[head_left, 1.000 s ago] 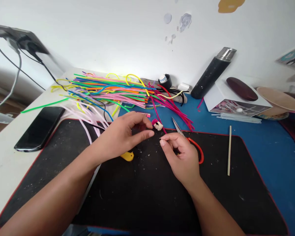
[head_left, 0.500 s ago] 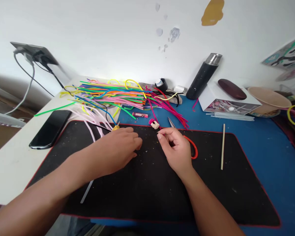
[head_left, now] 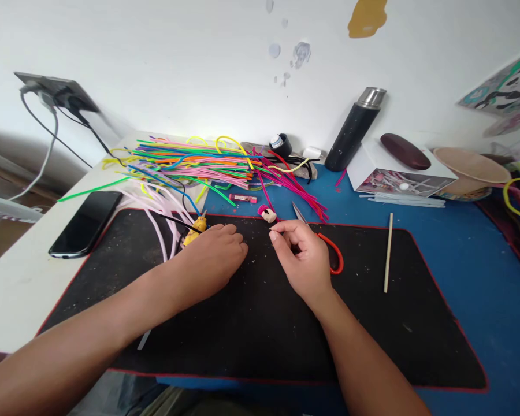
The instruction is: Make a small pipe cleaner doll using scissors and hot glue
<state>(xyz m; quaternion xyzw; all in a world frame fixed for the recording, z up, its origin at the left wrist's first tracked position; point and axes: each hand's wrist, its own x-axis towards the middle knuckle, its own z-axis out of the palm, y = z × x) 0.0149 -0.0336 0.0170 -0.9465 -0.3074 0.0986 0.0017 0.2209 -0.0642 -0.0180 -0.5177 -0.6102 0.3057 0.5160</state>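
Observation:
My left hand (head_left: 214, 251) is over the black mat (head_left: 251, 323), fingers curled and pointing down; whatever they hold is hidden. Beside it, partly behind the wrist, lies a yellow glue-gun-like tool (head_left: 195, 229) with a metal tip. My right hand (head_left: 301, 254) pinches thumb against forefinger, with something tiny and dark at the fingertips, too small to name. Just beyond those fingertips sits a small cream and magenta piece (head_left: 268, 214). Red-handled scissors (head_left: 335, 257) lie partly under my right hand, blades pointing away.
Colourful pipe cleaners (head_left: 199, 162) are heaped at the back. A phone (head_left: 86, 224) lies left. On the right are a wooden stick (head_left: 389, 253), a black flask (head_left: 353, 130), a white box (head_left: 368, 167) and a beige bowl (head_left: 468, 164). A pink tube (head_left: 243, 198) lies behind the mat.
The whole view has shifted slightly. My left hand is a little lower relative to the yellow tool, showing more of it. My right hand keeps its pinch.

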